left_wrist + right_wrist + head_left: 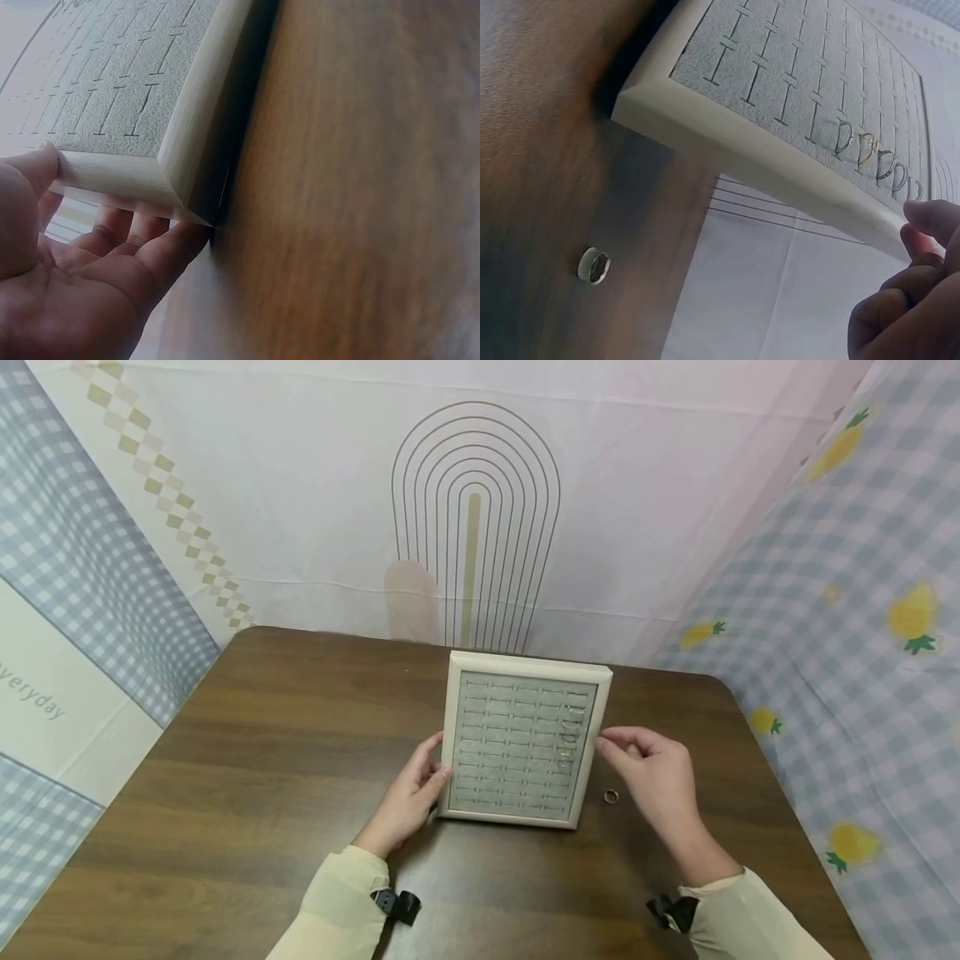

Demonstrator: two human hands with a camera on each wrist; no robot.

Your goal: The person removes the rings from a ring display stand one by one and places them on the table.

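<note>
Gripping the frame (531,665)'s left edge, the left hand (406,795) could let it topple onto the table (285,752) by slackening. Rings (569,737) in the frame's right column might slip if jolted. A loose ring (587,264) right of the frame could roll if brushed by the right hand (663,774), pinching that edge.

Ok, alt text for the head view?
A left hand grips one side of a framed ring board standing on a wooden table; the right hand pinches the other edge. Several rings sit in its right-hand column; one loose ring lies to its right.
</note>
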